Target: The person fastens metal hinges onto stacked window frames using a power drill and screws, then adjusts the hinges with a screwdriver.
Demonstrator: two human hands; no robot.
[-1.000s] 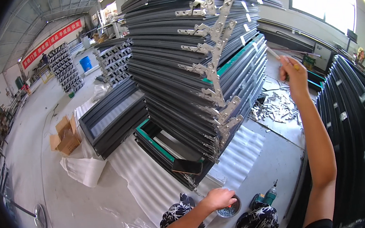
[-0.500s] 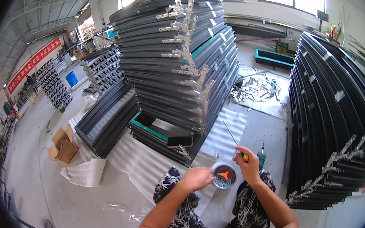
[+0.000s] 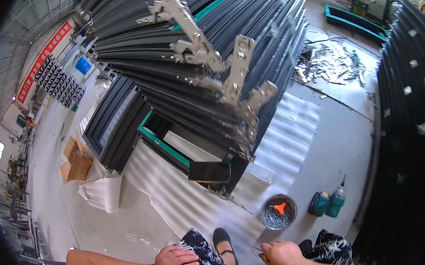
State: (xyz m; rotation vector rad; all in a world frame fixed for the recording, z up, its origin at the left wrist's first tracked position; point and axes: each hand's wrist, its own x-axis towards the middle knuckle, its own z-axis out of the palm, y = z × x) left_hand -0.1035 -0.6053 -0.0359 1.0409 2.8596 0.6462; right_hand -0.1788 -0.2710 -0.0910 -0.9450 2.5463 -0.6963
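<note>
My left hand lies on my knee, over the black and white patterned trousers, its fingers stretched and holding nothing. Low at the right, my right hand is closed around a screwdriver; only a bit of its yellow handle and thin shaft show. Just beyond that hand, a round metal bowl on the floor holds many small screws and an orange three-armed piece. Right of the bowl lies a green cordless drill.
A tall stack of dark frames with metal hinge arms jutting out rises ahead. Lower green-edged frames bear a dark flat slab. More frames stand right. White foam sheet and a cardboard box are left.
My left hand has moved from the bowl back onto my knee. My right hand has come down and nearer with the screwdriver. The view has tilted down and shifted closer to the stack.
</note>
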